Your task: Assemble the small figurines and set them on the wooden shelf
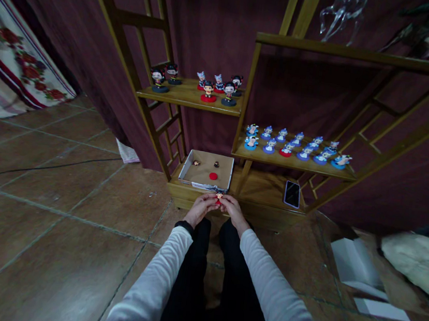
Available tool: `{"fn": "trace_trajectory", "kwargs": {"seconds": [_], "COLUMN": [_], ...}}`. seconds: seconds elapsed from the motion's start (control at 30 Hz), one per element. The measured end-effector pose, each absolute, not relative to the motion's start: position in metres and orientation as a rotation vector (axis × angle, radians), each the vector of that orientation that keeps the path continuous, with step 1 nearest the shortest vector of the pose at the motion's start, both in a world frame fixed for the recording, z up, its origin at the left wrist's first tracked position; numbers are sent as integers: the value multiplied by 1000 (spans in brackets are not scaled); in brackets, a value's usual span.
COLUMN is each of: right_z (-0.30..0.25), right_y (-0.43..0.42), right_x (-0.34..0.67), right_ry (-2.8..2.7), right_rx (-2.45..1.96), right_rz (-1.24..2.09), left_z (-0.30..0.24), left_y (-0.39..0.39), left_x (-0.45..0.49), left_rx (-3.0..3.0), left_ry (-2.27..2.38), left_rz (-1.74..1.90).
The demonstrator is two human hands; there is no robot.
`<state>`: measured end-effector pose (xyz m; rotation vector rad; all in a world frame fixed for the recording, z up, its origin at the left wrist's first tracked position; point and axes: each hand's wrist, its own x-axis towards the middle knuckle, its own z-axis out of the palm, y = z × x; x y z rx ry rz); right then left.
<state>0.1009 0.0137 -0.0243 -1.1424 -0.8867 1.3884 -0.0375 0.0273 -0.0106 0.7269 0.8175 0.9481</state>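
Observation:
Both hands meet in front of me, low over the wooden shelf unit. My left hand (pixel 201 207) and my right hand (pixel 234 208) pinch one small figurine (pixel 219 197) with a red base between their fingertips. Just beyond lies a shallow cardboard box (pixel 187 168) holding a loose red round base (pixel 213 176), a dark small piece (pixel 216 164) and another tiny piece (pixel 196 163). Both sleeves are white.
Several figurines on red and dark bases (pixel 208 92) stand on the upper left shelf (pixel 183 97). Several blue figurines (pixel 294 144) line the right shelf. A phone (pixel 292 193) lies on the bottom shelf. White papers (pixel 358 266) and a cable (pixel 42 165) lie on the tiled floor.

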Motion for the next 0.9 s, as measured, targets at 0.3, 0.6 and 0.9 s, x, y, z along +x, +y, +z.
{"fn": "trace_trajectory", "kwargs": {"seconds": [0.3, 0.6, 0.9], "right_z": [-21, -21, -20], "right_y": [12, 10, 7], "right_x": [105, 110, 110], "right_ry": [-817, -817, -916], "right_rx": [-1099, -1048, -1024], "right_rz": [1454, 1538, 1537], "left_z": [-4, -1, -6], "left_y": [24, 23, 25], "left_x": [-36, -36, -36], "left_rx": [723, 702, 729], "left_ry": [758, 755, 745], "left_rz": [919, 970, 1008]}}
